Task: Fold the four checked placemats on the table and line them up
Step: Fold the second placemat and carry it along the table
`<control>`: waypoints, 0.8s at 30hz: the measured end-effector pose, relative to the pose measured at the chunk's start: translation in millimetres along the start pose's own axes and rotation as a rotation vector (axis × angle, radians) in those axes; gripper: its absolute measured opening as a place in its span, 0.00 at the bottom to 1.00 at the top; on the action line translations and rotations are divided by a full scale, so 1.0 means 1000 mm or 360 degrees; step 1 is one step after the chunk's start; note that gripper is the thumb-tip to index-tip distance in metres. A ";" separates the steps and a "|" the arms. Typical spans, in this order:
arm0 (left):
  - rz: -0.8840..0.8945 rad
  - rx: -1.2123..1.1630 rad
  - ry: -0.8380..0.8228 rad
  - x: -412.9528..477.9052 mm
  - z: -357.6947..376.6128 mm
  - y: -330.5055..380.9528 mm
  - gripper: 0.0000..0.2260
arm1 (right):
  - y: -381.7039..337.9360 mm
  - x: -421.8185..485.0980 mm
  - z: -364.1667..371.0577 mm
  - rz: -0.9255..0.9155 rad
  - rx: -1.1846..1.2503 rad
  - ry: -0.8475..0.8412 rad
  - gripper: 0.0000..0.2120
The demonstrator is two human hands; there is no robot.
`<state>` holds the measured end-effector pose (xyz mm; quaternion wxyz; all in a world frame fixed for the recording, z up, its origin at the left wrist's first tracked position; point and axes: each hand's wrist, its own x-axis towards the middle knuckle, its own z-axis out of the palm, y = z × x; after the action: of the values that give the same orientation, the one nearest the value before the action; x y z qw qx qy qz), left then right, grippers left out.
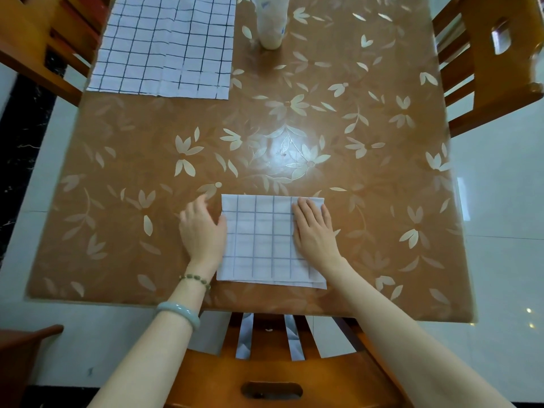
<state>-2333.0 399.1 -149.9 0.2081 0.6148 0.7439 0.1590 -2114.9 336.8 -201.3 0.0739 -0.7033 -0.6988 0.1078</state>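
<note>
Table top (353, 201): glossy brown cover with a pale leaf print and glare at centre; wooden chairs (485, 54) around it, pale tiled floor below.
Folded placemat (262, 240): white checked cloth, soft, squarish, several layers; lies at the near edge, middle. We see the lower right layers a bit offset.
Right hand (315, 231): flat, fingers straight, pressing the folded placemat's right part.
Left hand (201, 228): open on the table just beside the mat's left edge, thumb touching it, holding nothing.
Unfolded placemats (164, 45): far left corner, flat and creased; we cannot tell how many lie there.
Risk, slip: we judge the slick cover lets the cloth slide under the press, skewing the layers.
Risk, reach: the tall white container (270, 22) at far centre could be knocked when we reach for the far mats.
</note>
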 end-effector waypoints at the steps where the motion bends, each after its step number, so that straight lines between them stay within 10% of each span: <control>1: 0.0349 0.0156 0.0015 -0.004 0.005 0.002 0.19 | 0.000 -0.001 0.001 0.0012 -0.0013 -0.0024 0.22; 4: 0.1124 0.0582 -0.0274 -0.015 0.031 0.004 0.25 | -0.001 -0.001 0.003 0.0048 -0.0043 -0.0054 0.24; 18: 0.0598 0.0964 -0.0329 0.019 0.019 -0.044 0.39 | 0.004 -0.003 0.008 0.0131 -0.0220 -0.0021 0.26; 24: 0.1034 0.0885 -0.0522 -0.034 0.036 -0.015 0.39 | 0.005 -0.004 0.008 0.0182 -0.0212 0.0006 0.26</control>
<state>-2322.2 362.3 -184.8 0.0895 0.8657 0.4843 -0.0891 -2111.9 332.5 -210.6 0.0221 -0.7455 -0.6630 0.0640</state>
